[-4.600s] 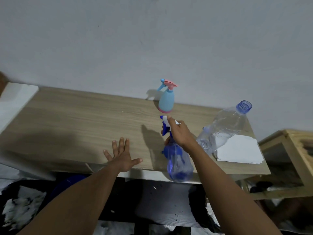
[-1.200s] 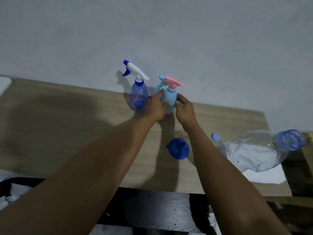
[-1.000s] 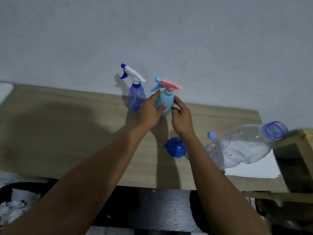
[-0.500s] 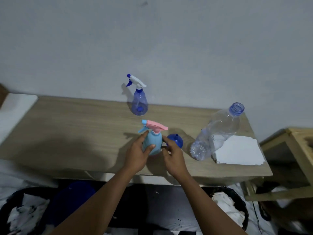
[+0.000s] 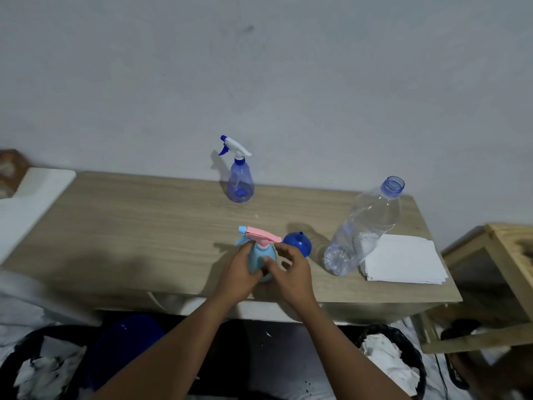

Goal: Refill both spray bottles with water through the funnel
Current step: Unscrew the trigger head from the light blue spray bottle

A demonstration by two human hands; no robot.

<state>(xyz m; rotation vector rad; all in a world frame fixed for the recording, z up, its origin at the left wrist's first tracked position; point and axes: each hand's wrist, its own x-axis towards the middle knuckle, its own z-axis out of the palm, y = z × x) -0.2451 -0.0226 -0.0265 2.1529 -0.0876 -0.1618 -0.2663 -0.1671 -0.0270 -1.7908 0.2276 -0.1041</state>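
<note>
A light blue spray bottle [image 5: 261, 255] with a pink trigger head stands near the front edge of the wooden table [image 5: 138, 226]. My left hand [image 5: 240, 269] wraps its body from the left. My right hand [image 5: 291, 272] touches its right side just below the neck. A dark blue funnel [image 5: 298, 243] lies spout-up just right of it. A clear blue spray bottle [image 5: 240, 180] with a white head stands upright at the back by the wall. A large clear water bottle [image 5: 363, 229], uncapped, stands at the right.
A stack of white paper [image 5: 403, 259] lies at the table's right end beside the water bottle. A wooden frame [image 5: 507, 255] stands to the right. Dark bins with crumpled white material [image 5: 386, 362] sit below the front edge.
Both hands carried the light blue spray bottle from the back by the wall to the front edge, beside the funnel. The clear blue spray bottle stayed at the back.
</note>
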